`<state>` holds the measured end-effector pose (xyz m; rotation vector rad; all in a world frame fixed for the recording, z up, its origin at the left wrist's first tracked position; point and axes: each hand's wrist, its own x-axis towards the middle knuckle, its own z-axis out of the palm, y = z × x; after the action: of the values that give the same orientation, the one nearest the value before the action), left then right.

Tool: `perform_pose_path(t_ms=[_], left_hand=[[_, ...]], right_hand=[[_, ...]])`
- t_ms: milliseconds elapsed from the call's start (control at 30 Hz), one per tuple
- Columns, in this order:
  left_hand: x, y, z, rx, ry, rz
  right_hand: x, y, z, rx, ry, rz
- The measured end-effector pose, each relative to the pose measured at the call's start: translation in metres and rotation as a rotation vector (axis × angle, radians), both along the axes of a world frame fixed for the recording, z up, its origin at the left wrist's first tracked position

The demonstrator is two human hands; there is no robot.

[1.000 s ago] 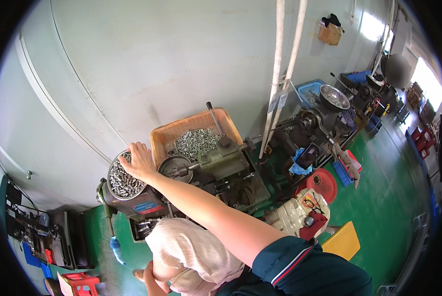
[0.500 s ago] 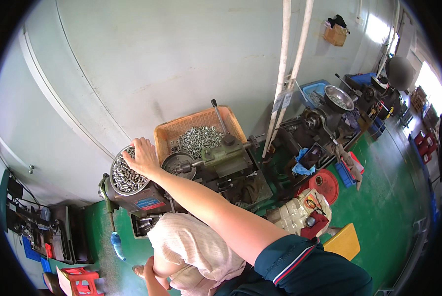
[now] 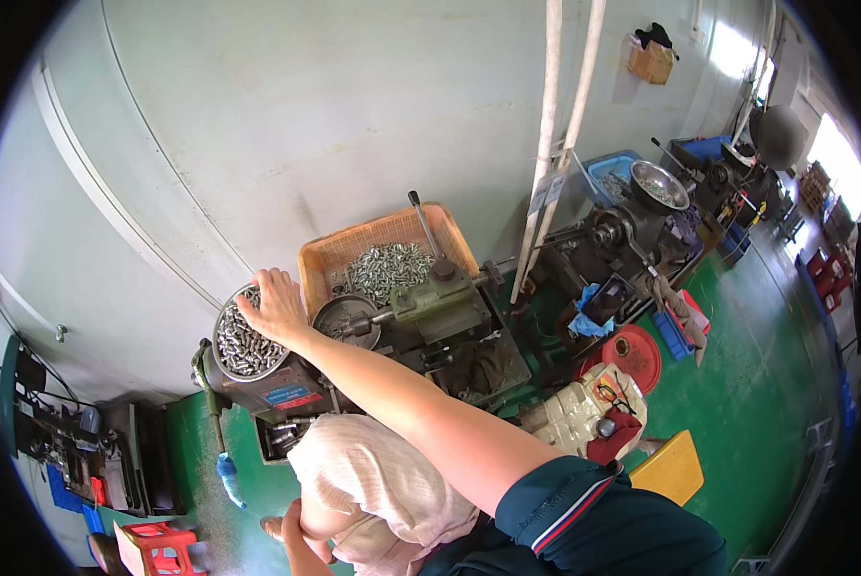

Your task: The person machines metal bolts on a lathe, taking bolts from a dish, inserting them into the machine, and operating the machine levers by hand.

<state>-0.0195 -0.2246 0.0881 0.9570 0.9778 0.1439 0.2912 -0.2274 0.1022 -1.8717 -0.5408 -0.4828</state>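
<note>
Taking the right hand as the centre of the clock, a glossy red plastic stool point(image 3: 166, 540) stands on the smooth green floor at seven o'clock. Between six and seven hangs a slim lever with a blue-wrapped end point(image 3: 228, 475). Nearer, between seven and eight, a round, thin-rimmed metal bowl point(image 3: 215, 341) sits on a dark machine housing, heaped with small, shiny, stubby metal pieces point(image 3: 246, 348).

The right hand point(image 3: 277, 303) arches over the bowl's upper-right edge, directly beside the heap, thumb toward the pieces and fingers bent; I cannot tell whether it grips the rim, holds a piece or is free. At six o'clock, the left hand point(image 3: 294, 523) lies against the bare leg, its fingers largely hidden, so its grasp cannot be told.

Between three and four, just beside the right wrist, is a shallow round dish point(image 3: 332, 315) with a dull grey inside. At five, a soft, creased, pale ribbed cloth point(image 3: 377, 466) drapes the lap. An orange mesh-walled plastic basket point(image 3: 361, 242) at two o'clock carries a loose mound of bright silvery parts point(image 3: 390, 271). At three is a blocky green-painted machine head point(image 3: 435, 309); farther right, two scuffed white poles point(image 3: 550, 125) rise at two.
</note>
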Motion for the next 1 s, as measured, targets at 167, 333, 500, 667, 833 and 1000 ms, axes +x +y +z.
perform_pose_path(t_ms=[167,333,500,667,833,1000], left_hand=[[-0.001,0.006,-0.010,-0.032,0.005,0.020],[-0.005,0.016,-0.027,-0.063,0.004,0.029],[-0.017,0.017,-0.033,-0.060,-0.142,-0.017],[-0.014,0.023,-0.028,-0.044,0.071,-0.006],[-0.027,0.047,-0.076,0.006,0.062,0.020],[-0.021,0.048,-0.075,0.001,0.152,0.014]], right_hand=[[-0.003,0.003,0.001,-0.042,0.035,0.014],[0.001,0.001,-0.001,-0.008,-0.003,-0.004],[-0.002,0.002,0.000,0.004,-0.007,0.006],[-0.003,-0.002,0.004,-0.054,0.059,0.023],[-0.003,-0.003,0.005,-0.053,0.054,0.015],[-0.002,0.001,0.000,-0.049,0.033,0.015]])
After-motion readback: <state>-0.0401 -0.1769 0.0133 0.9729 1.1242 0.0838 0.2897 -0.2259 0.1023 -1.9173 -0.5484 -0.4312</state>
